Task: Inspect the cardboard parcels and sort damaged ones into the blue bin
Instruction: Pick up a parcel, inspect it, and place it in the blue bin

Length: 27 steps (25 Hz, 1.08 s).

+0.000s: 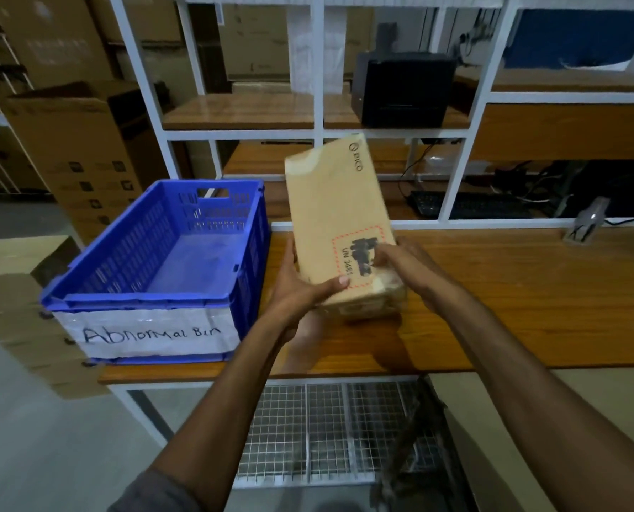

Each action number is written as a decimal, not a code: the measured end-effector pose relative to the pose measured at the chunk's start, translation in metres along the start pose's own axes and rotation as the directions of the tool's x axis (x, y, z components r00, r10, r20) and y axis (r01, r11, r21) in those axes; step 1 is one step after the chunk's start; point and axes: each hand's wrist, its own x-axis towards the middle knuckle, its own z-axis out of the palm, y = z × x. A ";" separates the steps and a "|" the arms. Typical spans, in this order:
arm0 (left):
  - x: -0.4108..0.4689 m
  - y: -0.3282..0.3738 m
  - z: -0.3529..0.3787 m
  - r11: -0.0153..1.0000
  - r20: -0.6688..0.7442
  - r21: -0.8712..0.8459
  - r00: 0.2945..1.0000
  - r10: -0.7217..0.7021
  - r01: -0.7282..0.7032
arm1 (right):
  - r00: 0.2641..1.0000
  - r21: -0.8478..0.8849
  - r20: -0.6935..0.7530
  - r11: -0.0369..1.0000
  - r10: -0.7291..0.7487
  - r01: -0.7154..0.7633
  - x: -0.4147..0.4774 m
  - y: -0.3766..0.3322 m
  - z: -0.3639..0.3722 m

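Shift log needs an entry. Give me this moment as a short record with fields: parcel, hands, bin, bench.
parcel: cardboard parcel, held up tilted over the bench, red dashed label facing the camera
left hand: left hand grips the parcel's near left edge
right hand: right hand on its near right side
bin: blue bin, labelled "Abnormal Bin", nothing visible inside, left of the parcel
bench: wooden bench
damage: cannot tell from this view

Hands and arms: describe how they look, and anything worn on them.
Both the left hand and right hand are bare: no gloves, rings or watch show. The forearms are uncovered. A grey sleeve edge shows at the left upper arm, near the bottom of the frame.
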 end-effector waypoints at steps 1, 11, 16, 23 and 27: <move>-0.002 0.008 0.002 0.994 0.024 0.081 0.997 0.068 -0.070 | 0.998 0.049 -0.049 0.998 -0.029 0.032 0.001 0.002 -0.002; -0.016 0.031 -0.009 0.966 -0.064 0.214 0.985 0.161 -0.144 | 0.973 -0.044 -0.203 0.994 -0.111 0.104 -0.009 0.021 0.006; -0.023 0.057 -0.043 0.894 0.182 0.439 0.983 0.016 -0.095 | 0.991 -0.169 0.079 0.979 -0.106 0.118 -0.012 -0.004 -0.010; -0.023 0.084 -0.041 0.843 0.187 0.517 0.981 0.058 -0.148 | 0.916 -0.149 -0.182 0.931 -0.358 0.335 0.000 -0.043 -0.003; -0.011 0.109 -0.013 0.885 -0.139 0.441 0.963 0.231 -0.148 | 0.862 -0.163 -0.326 0.921 -0.389 0.354 -0.002 -0.044 0.011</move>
